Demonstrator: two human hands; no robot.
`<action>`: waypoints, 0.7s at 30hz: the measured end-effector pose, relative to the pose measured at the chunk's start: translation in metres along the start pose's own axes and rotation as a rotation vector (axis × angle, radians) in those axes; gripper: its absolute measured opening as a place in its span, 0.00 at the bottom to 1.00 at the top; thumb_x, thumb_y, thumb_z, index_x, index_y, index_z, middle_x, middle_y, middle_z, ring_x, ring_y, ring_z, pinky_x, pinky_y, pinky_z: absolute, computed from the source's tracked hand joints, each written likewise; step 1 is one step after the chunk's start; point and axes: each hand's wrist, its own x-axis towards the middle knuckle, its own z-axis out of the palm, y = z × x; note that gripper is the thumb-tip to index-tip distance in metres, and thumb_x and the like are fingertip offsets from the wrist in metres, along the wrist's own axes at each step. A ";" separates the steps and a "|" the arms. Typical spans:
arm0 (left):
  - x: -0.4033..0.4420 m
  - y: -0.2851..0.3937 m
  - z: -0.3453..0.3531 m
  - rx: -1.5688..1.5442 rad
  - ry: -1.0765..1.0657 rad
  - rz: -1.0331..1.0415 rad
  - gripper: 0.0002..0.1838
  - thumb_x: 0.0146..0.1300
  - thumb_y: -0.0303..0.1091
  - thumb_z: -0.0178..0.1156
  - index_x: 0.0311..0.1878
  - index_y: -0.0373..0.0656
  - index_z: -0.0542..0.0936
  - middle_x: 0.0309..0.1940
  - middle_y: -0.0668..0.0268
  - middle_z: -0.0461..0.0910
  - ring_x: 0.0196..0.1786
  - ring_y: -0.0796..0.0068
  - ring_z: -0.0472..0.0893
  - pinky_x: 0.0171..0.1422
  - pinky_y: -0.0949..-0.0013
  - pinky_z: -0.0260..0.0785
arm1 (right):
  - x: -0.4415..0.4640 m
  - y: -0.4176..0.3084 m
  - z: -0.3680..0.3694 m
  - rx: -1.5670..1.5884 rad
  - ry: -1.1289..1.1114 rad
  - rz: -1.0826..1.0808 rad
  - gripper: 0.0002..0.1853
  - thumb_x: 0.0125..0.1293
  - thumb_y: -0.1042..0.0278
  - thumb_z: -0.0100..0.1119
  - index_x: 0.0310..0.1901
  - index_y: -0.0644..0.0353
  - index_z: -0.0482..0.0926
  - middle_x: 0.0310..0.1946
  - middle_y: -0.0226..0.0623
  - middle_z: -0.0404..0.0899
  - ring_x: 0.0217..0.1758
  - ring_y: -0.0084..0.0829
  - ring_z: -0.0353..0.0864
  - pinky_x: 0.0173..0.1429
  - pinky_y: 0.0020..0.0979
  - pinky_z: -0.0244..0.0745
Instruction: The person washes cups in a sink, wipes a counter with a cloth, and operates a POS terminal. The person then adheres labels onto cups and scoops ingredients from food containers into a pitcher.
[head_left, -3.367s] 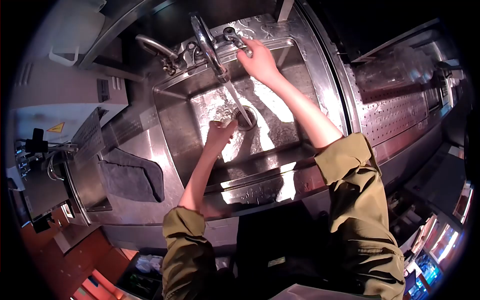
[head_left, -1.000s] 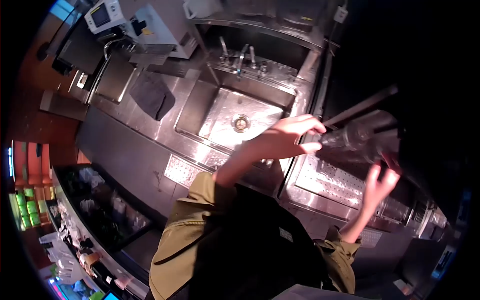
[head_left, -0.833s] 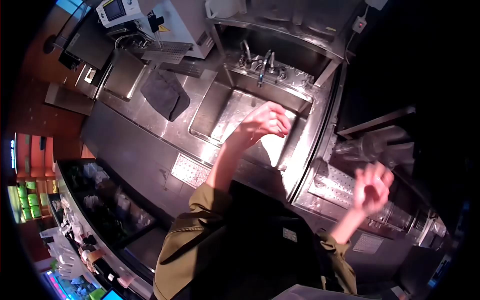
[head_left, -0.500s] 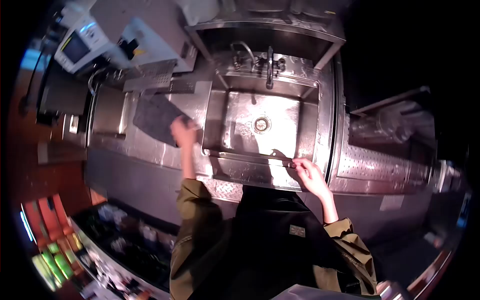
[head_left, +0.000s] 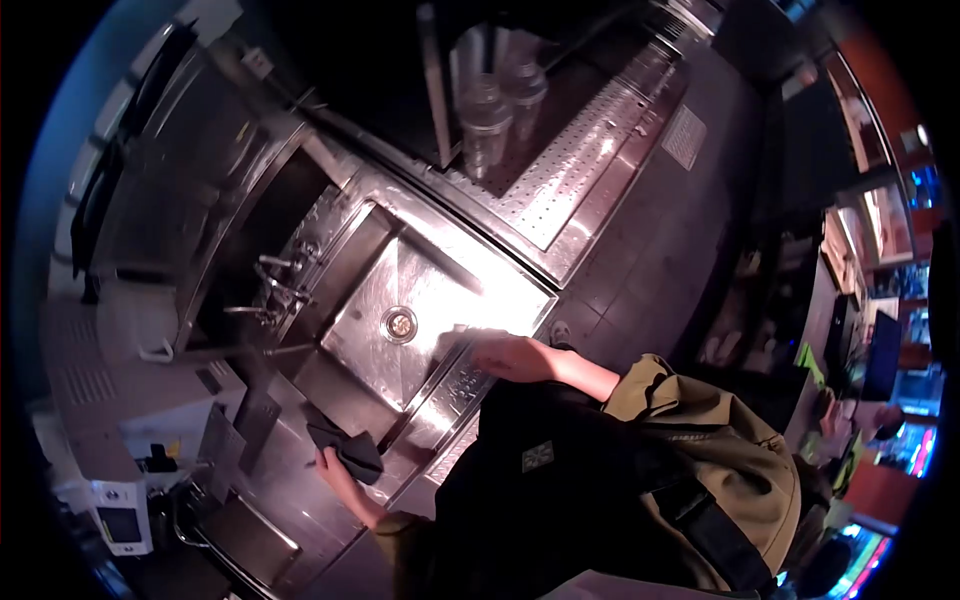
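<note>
My left hand is closed on a dark grey cloth, at the counter edge beside the sink's lower-left corner. Over the sink's front rim is my right hand, in front of my body; its fingers are blurred and dim, so I cannot make out whether it holds anything. The steel sink has a round drain in its floor, and no water stream shows from the faucet.
Clear containers stand beside a perforated drain tray beyond the sink. A machine with a small screen is at the lower left. A metal shelf post rises near the containers. A shoe shows on the floor.
The view has swung round. The water stream seen earlier is off. My left hand has taken hold of the cloth, which lay on the counter. My right hand has stayed near the sink's front rim.
</note>
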 end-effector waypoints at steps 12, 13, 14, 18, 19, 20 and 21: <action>-0.119 0.157 0.347 -0.050 -0.334 0.424 0.21 0.60 0.32 0.52 0.54 0.30 0.69 0.48 0.54 0.74 0.48 0.67 0.73 0.54 0.69 0.63 | -0.131 0.052 -0.143 -0.092 0.231 0.424 0.12 0.64 0.62 0.46 0.43 0.58 0.75 0.37 0.41 0.77 0.42 0.40 0.76 0.47 0.36 0.71; -0.115 0.145 0.380 0.110 -0.203 0.620 0.19 0.59 0.32 0.54 0.51 0.32 0.70 0.44 0.55 0.74 0.45 0.66 0.73 0.52 0.68 0.64 | -0.146 0.058 -0.161 -0.109 0.232 0.420 0.11 0.63 0.63 0.46 0.42 0.58 0.74 0.37 0.41 0.77 0.41 0.40 0.77 0.46 0.37 0.71; -0.116 0.140 0.410 0.265 -0.067 0.812 0.18 0.57 0.32 0.56 0.49 0.33 0.72 0.41 0.55 0.74 0.42 0.65 0.73 0.49 0.67 0.64 | -0.164 0.068 -0.175 -0.137 0.268 0.450 0.11 0.63 0.64 0.46 0.42 0.59 0.74 0.36 0.41 0.77 0.41 0.40 0.77 0.46 0.36 0.71; -0.128 0.114 0.511 0.660 0.069 1.127 0.20 0.52 0.38 0.58 0.47 0.39 0.73 0.43 0.54 0.69 0.47 0.56 0.70 0.52 0.59 0.63 | -0.226 0.085 -0.241 -0.168 0.421 0.597 0.11 0.62 0.67 0.48 0.43 0.61 0.74 0.35 0.43 0.77 0.41 0.41 0.77 0.46 0.36 0.71; -0.110 0.090 0.535 0.726 0.007 1.222 0.24 0.52 0.42 0.59 0.50 0.40 0.72 0.47 0.53 0.69 0.53 0.52 0.67 0.57 0.53 0.59 | -0.240 0.083 -0.257 -0.156 0.467 0.620 0.11 0.62 0.67 0.48 0.43 0.61 0.74 0.35 0.44 0.77 0.41 0.41 0.77 0.46 0.36 0.71; -0.096 0.064 0.553 0.947 -0.040 1.150 0.32 0.54 0.53 0.57 0.59 0.45 0.67 0.56 0.54 0.65 0.61 0.50 0.61 0.62 0.47 0.54 | -0.254 0.084 -0.270 -0.142 0.508 0.645 0.11 0.62 0.68 0.48 0.43 0.62 0.74 0.35 0.44 0.77 0.41 0.41 0.77 0.46 0.36 0.71; -0.092 0.046 0.564 1.084 -0.043 1.019 0.35 0.54 0.58 0.54 0.62 0.49 0.63 0.59 0.56 0.62 0.64 0.51 0.58 0.61 0.42 0.52 | -0.269 0.089 -0.280 -0.156 0.522 0.679 0.11 0.62 0.68 0.49 0.43 0.62 0.74 0.35 0.44 0.77 0.40 0.41 0.77 0.45 0.35 0.71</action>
